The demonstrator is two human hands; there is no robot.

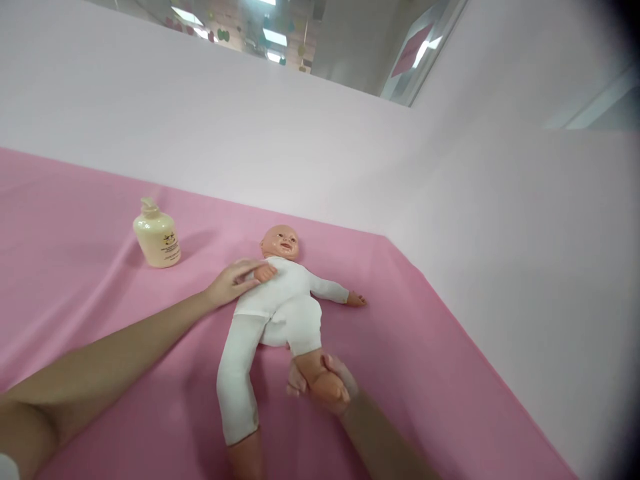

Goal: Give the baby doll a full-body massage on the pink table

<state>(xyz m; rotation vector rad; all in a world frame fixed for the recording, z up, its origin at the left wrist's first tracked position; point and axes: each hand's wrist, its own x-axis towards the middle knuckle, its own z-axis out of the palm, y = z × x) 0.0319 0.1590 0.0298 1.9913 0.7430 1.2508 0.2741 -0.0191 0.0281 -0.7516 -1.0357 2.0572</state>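
A baby doll (295, 287) with a white cloth body lies face up, its bare head away from me. My left hand (234, 281) is at the doll's upper body, its fingers closed about the small hand (265, 272) on the chest. Lower down, my right hand (345, 377) wraps round the doll's bent leg near the foot (327, 387); part of that hand is hidden behind the leg and slightly blurred. The doll's other leg (237, 393) stretches toward me, and its free arm (330, 290) lies out to the right.
A cream pump bottle (159, 237) stands left of the doll's head. Pink cloth (400, 347) with some wrinkles covers the surface. White walls (200, 127) rise at the back and right, with a window or mirror (350, 50) above.
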